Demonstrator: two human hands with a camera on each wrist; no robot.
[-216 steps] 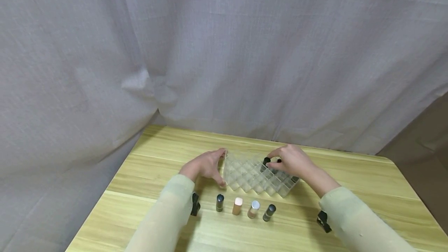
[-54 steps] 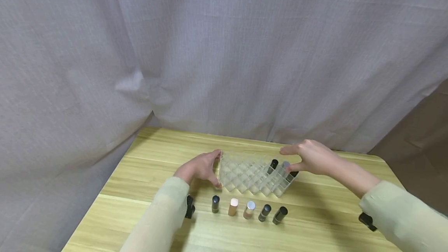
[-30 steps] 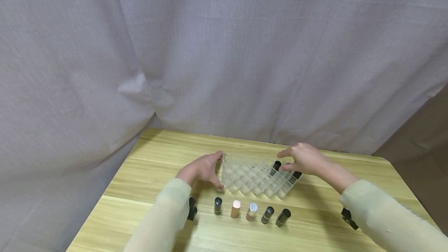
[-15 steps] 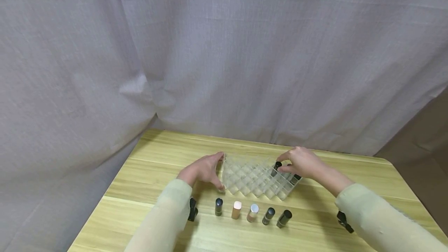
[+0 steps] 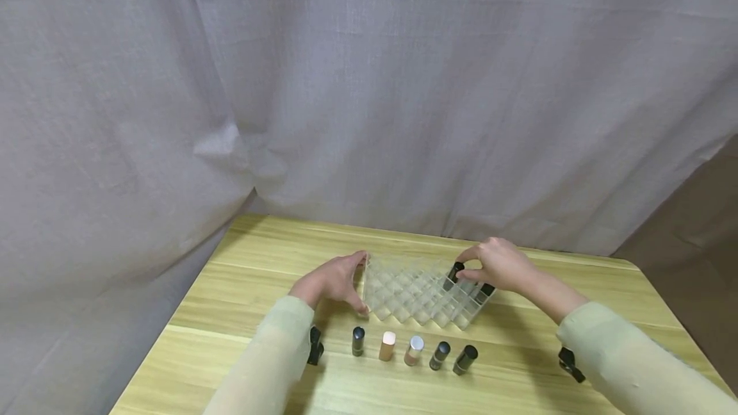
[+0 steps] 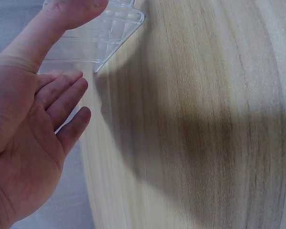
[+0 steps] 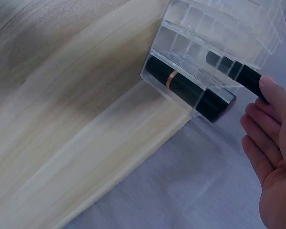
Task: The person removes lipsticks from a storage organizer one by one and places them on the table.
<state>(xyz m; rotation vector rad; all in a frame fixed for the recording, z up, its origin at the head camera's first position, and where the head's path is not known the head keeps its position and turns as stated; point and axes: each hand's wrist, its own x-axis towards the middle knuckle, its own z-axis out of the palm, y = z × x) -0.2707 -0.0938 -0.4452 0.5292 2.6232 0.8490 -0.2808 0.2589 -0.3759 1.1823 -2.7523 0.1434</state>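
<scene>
A clear lipstick organizer [image 5: 403, 287] with diamond-shaped compartments sits at the back middle of the table. My left hand [image 5: 333, 279] spans its left end, thumb at the front corner and fingers at the rear one. My right hand [image 5: 500, 266] pinches the top of a black lipstick [image 5: 454, 275], whose lower part is inside a compartment. In the right wrist view, the thumb presses this lipstick [image 7: 250, 78] against the fingers. A second black lipstick [image 7: 188, 90] with a gold ring stands in the organizer's right corner compartment, partly behind the right hand in the head view.
Several tubes stand in a row before the organizer: black [image 5: 358, 342], peach [image 5: 387, 346], silver-capped [image 5: 414, 351], black [image 5: 440, 356] and black [image 5: 465, 360]. A grey cloth [image 5: 403, 114] hangs behind the wooden table [image 5: 230, 300].
One more black tube has joined the front row's right end since the oldest frame. My right hand has moved left from the organizer's right end and now pinches the black lipstick. The left hand stays put.
</scene>
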